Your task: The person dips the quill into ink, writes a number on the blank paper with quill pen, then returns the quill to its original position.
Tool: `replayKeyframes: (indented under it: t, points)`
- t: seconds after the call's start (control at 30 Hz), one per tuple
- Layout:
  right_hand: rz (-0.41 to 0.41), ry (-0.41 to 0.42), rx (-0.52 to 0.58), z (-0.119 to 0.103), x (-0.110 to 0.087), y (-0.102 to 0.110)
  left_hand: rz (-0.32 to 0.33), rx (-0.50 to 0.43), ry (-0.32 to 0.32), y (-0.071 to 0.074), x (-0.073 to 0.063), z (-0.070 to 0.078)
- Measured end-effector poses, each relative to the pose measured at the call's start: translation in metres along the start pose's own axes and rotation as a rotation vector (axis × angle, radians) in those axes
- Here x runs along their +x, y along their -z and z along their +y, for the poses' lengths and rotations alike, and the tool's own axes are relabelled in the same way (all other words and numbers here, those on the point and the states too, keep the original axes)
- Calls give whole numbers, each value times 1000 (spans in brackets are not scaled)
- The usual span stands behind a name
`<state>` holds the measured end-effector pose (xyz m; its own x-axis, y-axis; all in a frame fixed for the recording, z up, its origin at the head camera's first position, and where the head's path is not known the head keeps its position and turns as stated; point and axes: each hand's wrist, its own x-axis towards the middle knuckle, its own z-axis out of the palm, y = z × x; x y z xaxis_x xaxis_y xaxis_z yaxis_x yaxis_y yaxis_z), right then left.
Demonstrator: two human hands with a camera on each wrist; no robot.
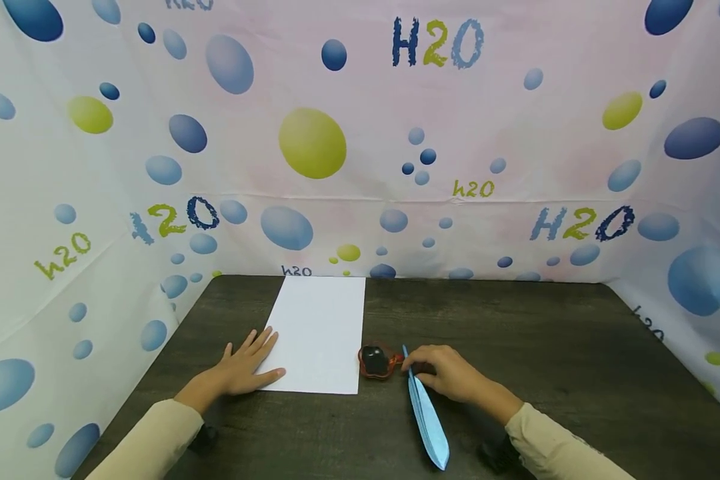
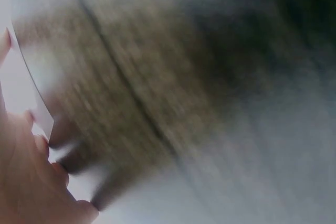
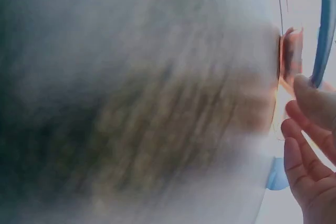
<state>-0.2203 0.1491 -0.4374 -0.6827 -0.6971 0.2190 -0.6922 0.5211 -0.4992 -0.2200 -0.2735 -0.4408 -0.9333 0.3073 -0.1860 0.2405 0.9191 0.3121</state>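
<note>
My left hand lies with fingers spread over the left edge of a white sheet of paper; part of it shows at the left of the left wrist view. My right hand pinches a long, narrow light blue thing near its far end, where a darker blue strip runs. It looks layered, with its rounded tip toward me. Just left of those fingertips are sunglasses with an orange-red frame and a dark lens, close by the paper's right edge. In the right wrist view the blue strip rises above the thumb.
A dark wood-look table carries everything. Behind it and along both sides hangs a white cloth printed with dots and H2O lettering. Both wrist views are mostly blurred tabletop.
</note>
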Motion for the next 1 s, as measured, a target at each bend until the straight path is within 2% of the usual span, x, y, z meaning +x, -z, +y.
replayKeyframes:
  t: [0.17, 0.43, 0.63, 0.7, 0.73, 0.83, 0.93, 1.0]
  points:
    - [101, -15, 85, 3, -1, -2, -7, 1, -12, -4, 3, -1]
    - [307, 33, 132, -3, 5, -3, -8, 12, 4, -6, 6, -8]
    - [452, 171, 253, -11, 11, -1, -9, 27, 16, -7, 9, -11]
    - [451, 190, 315, -6, 14, -3, -14, 28, 19, -7, 9, -11]
    - [437, 154, 346, -4, 15, -3, -14, 28, 20, -7, 9, -11]
    - [365, -21, 424, 0, 18, -4, -26, 26, 22, -3, 6, -7]
    - [275, -138, 481, 0, 20, -1, -33, 17, 15, -1, 3, -4]
    - [235, -108, 508, 0, 22, 1, -39, 14, 12, 0, 2, -4]
